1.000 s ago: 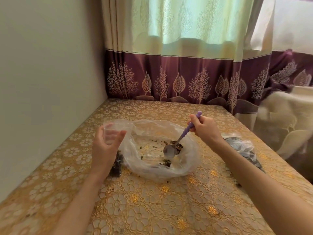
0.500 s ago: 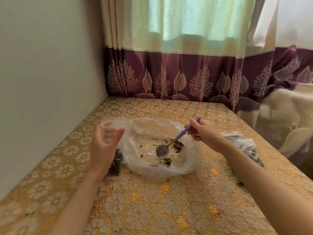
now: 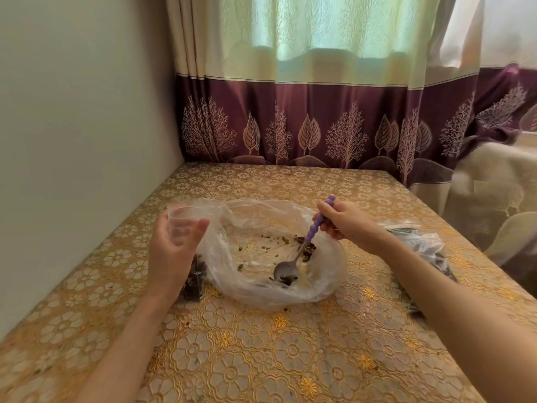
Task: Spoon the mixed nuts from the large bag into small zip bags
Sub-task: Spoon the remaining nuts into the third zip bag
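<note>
Purple spoon (image 3: 308,239) in curled fingers (image 3: 331,225)

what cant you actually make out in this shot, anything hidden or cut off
Head view, the only one:
- Small zip bag: the left hand covers its middle, so how full it is stays hidden.
- Filled bags: the right forearm hides part of the pile; no count possible.
- Spoon: whether the bowl holds any nuts is too small to tell.
- Large bag: its near wall hides the bottom edge.
</note>
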Tool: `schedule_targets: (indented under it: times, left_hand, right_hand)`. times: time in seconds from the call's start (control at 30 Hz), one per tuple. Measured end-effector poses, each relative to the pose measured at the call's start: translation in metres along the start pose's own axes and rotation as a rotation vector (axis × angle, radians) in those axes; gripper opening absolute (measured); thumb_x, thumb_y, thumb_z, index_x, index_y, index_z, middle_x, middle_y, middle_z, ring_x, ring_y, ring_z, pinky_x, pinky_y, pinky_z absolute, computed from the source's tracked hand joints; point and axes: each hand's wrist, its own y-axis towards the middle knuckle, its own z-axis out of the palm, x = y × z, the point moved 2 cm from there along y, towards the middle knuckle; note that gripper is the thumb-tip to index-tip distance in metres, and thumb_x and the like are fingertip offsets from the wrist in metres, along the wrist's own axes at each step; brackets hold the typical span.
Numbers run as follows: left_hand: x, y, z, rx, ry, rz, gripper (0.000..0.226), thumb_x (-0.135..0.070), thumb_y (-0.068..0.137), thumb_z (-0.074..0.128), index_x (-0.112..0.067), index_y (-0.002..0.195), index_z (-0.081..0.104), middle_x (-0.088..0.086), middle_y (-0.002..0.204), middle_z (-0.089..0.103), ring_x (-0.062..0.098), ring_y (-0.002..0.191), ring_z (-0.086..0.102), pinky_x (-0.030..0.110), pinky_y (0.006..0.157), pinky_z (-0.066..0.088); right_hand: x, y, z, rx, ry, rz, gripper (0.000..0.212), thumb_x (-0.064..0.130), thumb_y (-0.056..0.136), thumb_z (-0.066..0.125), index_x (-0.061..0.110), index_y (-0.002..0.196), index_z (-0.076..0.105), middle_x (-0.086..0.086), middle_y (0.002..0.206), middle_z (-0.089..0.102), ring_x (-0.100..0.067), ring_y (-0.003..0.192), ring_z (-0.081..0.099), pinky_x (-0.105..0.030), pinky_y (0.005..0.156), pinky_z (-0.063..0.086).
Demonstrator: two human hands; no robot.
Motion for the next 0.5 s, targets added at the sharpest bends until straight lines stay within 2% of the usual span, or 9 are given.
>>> schedule_targets:
  times: [0.13, 0.27, 0.37, 0.5]
  left_hand:
    - [0.000, 0.000, -0.001, 0.005, -0.007, 0.003, 0.092, -0.086, 0.053, 0.056, -0.025, 0.121, 0.046, -0.008, 0.103, 0.064, 0.012, 0.094, 0.064, 0.040, 0.078, 0.057]
    - [0.000, 0.000, -0.001, 0.001, -0.012, 0.006, 0.101, -0.086, 0.052, 0.057, -0.017, 0.125, 0.047, -0.008, 0.102, 0.064, 0.008, 0.093, 0.065, 0.042, 0.078, 0.057]
    - [0.001, 0.001, -0.001, 0.000, -0.018, 0.008, 0.107, -0.086, 0.052, 0.057, -0.014, 0.131, 0.045, -0.009, 0.102, 0.064, 0.007, 0.093, 0.064, 0.039, 0.077, 0.057]
    - [0.003, 0.002, -0.001, 0.006, -0.017, 0.005, 0.101, -0.083, 0.055, 0.058, -0.017, 0.130, 0.045, -0.009, 0.102, 0.064, 0.008, 0.093, 0.064, 0.036, 0.075, 0.057]
  right_hand:
    - [0.008, -0.005, 0.002, 0.002, -0.055, -0.029, 0.038, 0.028, 0.099, 0.047, 0.007, 0.071, 0.064, 0.001, 0.055, 0.057, -0.005, 0.044, 0.045, -0.014, 0.041, 0.036]
    - [0.009, -0.010, 0.007, -0.064, -0.048, -0.019, 0.036, 0.025, 0.095, 0.055, 0.003, 0.068, 0.066, 0.000, 0.048, 0.061, -0.005, 0.039, 0.052, -0.015, 0.037, 0.039]
    - [0.009, -0.012, 0.014, -0.087, -0.006, 0.007, 0.036, 0.023, 0.094, 0.057, 0.001, 0.068, 0.067, -0.004, 0.050, 0.064, -0.008, 0.041, 0.057, -0.016, 0.037, 0.042]
    - [0.011, -0.013, 0.024, -0.050, 0.035, 0.072, 0.033, 0.022, 0.093, 0.058, -0.001, 0.071, 0.068, -0.009, 0.056, 0.068, -0.012, 0.044, 0.062, -0.017, 0.039, 0.046]
